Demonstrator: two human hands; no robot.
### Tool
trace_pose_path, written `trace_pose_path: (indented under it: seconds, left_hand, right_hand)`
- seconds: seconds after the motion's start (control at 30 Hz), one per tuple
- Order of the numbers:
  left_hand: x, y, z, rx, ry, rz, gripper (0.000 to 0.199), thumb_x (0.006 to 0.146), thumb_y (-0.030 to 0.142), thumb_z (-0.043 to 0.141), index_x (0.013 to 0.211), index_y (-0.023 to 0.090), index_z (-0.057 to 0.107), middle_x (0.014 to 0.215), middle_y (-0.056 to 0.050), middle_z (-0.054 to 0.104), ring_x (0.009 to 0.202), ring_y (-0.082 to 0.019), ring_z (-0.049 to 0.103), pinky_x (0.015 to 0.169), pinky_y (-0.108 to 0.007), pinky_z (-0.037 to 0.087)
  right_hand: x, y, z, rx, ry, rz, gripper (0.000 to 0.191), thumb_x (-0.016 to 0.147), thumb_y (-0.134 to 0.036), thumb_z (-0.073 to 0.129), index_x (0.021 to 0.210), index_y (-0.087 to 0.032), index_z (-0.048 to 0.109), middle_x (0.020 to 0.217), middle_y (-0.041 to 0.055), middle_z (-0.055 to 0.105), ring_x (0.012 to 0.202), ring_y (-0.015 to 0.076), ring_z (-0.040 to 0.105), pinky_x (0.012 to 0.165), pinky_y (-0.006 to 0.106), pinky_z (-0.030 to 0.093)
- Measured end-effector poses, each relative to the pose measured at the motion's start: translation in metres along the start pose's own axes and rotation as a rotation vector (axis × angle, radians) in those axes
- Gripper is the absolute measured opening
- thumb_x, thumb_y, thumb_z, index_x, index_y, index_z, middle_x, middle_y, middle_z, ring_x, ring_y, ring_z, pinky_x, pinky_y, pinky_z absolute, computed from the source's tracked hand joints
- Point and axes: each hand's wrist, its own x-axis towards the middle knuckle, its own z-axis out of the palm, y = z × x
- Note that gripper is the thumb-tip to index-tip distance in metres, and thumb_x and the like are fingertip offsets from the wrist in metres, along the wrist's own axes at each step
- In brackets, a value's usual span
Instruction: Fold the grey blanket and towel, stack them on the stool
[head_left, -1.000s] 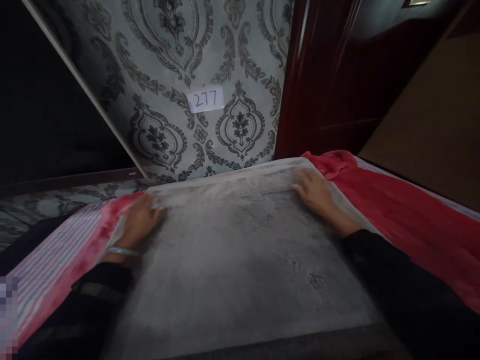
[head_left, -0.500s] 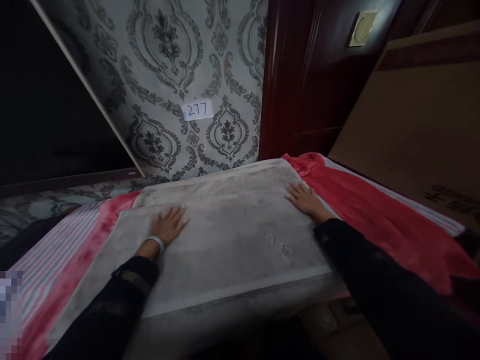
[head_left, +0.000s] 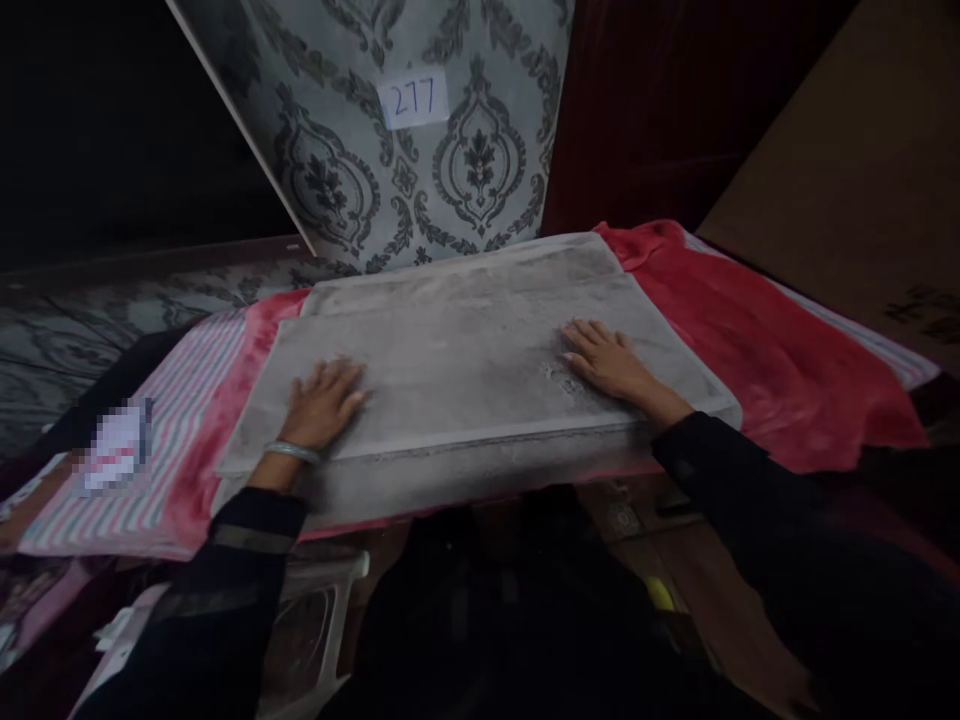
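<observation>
A grey plush towel (head_left: pixel 450 360) lies spread flat in a wide rectangle, its front edge hanging down. My left hand (head_left: pixel 322 402) rests palm down on its left part, fingers spread and a bracelet at the wrist. On the right part my right hand (head_left: pixel 606 358) also lies flat, fingers spread, beside a small embroidered mark (head_left: pixel 559 378). Neither hand grips anything. Beneath the towel a red cloth (head_left: pixel 772 350) shows at both sides, over a striped cloth (head_left: pixel 180 400).
A patterned wall with a paper label (head_left: pixel 413 97) reading 277 stands behind. The dark screen (head_left: pixel 135 130) is at the left, a cardboard box (head_left: pixel 847 180) at the right. Below the front edge is a pale plastic stool or chair (head_left: pixel 334 620). A pixelated patch covers something on the left.
The view has tipped downward, showing the towel's front edge and the floor. My right hand has slid inward and nearer, from the towel's right edge to the embroidered mark. Both hands stay flat.
</observation>
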Motion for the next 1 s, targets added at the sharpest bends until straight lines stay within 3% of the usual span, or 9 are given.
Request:
trace_pose_path:
  seconds: [0.13, 0.27, 0.43, 0.5, 0.57, 0.67, 0.8, 0.9, 1.0]
  left_hand:
    - [-0.025, 0.026, 0.017, -0.023, -0.063, -0.038, 0.061, 0.101, 0.046, 0.033, 0.159, 0.026, 0.035, 0.168, -0.009, 0.026, 0.156, -0.036, 0.019, 0.119, -0.066, 0.025]
    - [-0.048, 0.021, 0.022, -0.038, -0.016, -0.166, 0.063, 0.101, 0.048, 0.031, 0.159, 0.025, 0.035, 0.169, -0.010, 0.025, 0.155, -0.038, 0.019, 0.118, -0.068, 0.024]
    - [-0.072, 0.021, 0.024, -0.049, 0.057, -0.314, 0.063, 0.102, 0.050, 0.029, 0.158, 0.024, 0.038, 0.167, -0.014, 0.029, 0.154, -0.040, 0.022, 0.117, -0.070, 0.023]
    - [-0.078, 0.028, 0.022, -0.052, 0.069, -0.355, 0.062, 0.102, 0.050, 0.031, 0.157, 0.022, 0.040, 0.166, -0.017, 0.031, 0.153, -0.041, 0.024, 0.117, -0.069, 0.023]
    - [-0.081, 0.042, 0.016, -0.064, 0.069, -0.348, 0.061, 0.102, 0.047, 0.033, 0.154, 0.018, 0.044, 0.163, -0.019, 0.036, 0.152, -0.041, 0.027, 0.117, -0.067, 0.025]
    - [-0.078, 0.073, 0.008, -0.127, 0.068, -0.176, 0.057, 0.102, 0.043, 0.035, 0.153, 0.018, 0.046, 0.162, -0.019, 0.037, 0.152, -0.037, 0.029, 0.118, -0.065, 0.027]
    - [-0.073, 0.117, 0.013, -0.188, 0.092, 0.109, 0.057, 0.101, 0.044, 0.044, 0.155, 0.027, 0.042, 0.166, -0.011, 0.033, 0.154, -0.035, 0.025, 0.121, -0.065, 0.022]
    - [-0.081, 0.131, 0.027, -0.197, 0.120, 0.145, 0.058, 0.100, 0.044, 0.047, 0.154, 0.026, 0.043, 0.164, -0.014, 0.036, 0.153, -0.035, 0.028, 0.121, -0.065, 0.023]
    - [-0.095, 0.130, 0.037, -0.215, 0.160, 0.155, 0.057, 0.100, 0.044, 0.048, 0.154, 0.026, 0.045, 0.164, -0.014, 0.036, 0.153, -0.034, 0.029, 0.122, -0.062, 0.025]
  right_hand:
    - [-0.025, 0.027, 0.007, -0.036, -0.032, 0.144, 0.060, 0.103, -0.047, 0.031, 0.158, -0.026, 0.036, 0.165, 0.0095, 0.031, 0.151, 0.0329, 0.027, 0.118, 0.062, 0.027]
    - [-0.059, 0.081, 0.000, -0.006, -0.031, 0.370, 0.063, 0.103, -0.050, 0.028, 0.159, -0.021, 0.035, 0.167, 0.0128, 0.023, 0.152, 0.0359, 0.022, 0.115, 0.066, 0.029]
    - [-0.093, 0.099, 0.005, 0.090, 0.143, 0.465, 0.061, 0.102, -0.052, 0.034, 0.151, -0.018, 0.048, 0.160, 0.0233, 0.035, 0.145, 0.0510, 0.028, 0.105, 0.078, 0.026]
    - [-0.098, 0.078, 0.009, 0.072, 0.271, 0.450, 0.058, 0.102, -0.053, 0.034, 0.147, -0.020, 0.053, 0.160, 0.0237, 0.034, 0.146, 0.0534, 0.024, 0.103, 0.082, 0.023]
    - [-0.096, 0.040, 0.012, 0.054, 0.352, 0.331, 0.058, 0.103, -0.051, 0.030, 0.148, -0.021, 0.051, 0.162, 0.0212, 0.030, 0.149, 0.0483, 0.021, 0.108, 0.078, 0.023]
    - [-0.082, -0.037, 0.017, 0.066, 0.275, 0.009, 0.057, 0.104, -0.046, 0.027, 0.153, -0.023, 0.044, 0.163, 0.0151, 0.031, 0.151, 0.0371, 0.026, 0.115, 0.067, 0.027]
    - [-0.065, -0.119, 0.031, 0.071, 0.104, -0.350, 0.057, 0.104, -0.046, 0.032, 0.158, -0.029, 0.038, 0.165, 0.0079, 0.032, 0.152, 0.0328, 0.025, 0.118, 0.059, 0.028]
    - [-0.068, -0.140, 0.043, 0.052, 0.078, -0.436, 0.056, 0.104, -0.047, 0.034, 0.157, -0.030, 0.040, 0.163, 0.0065, 0.035, 0.151, 0.0331, 0.028, 0.117, 0.059, 0.029]
    - [-0.082, -0.136, 0.052, 0.048, 0.138, -0.425, 0.053, 0.104, -0.044, 0.033, 0.154, -0.030, 0.045, 0.161, 0.0052, 0.039, 0.150, 0.0318, 0.031, 0.116, 0.058, 0.032]
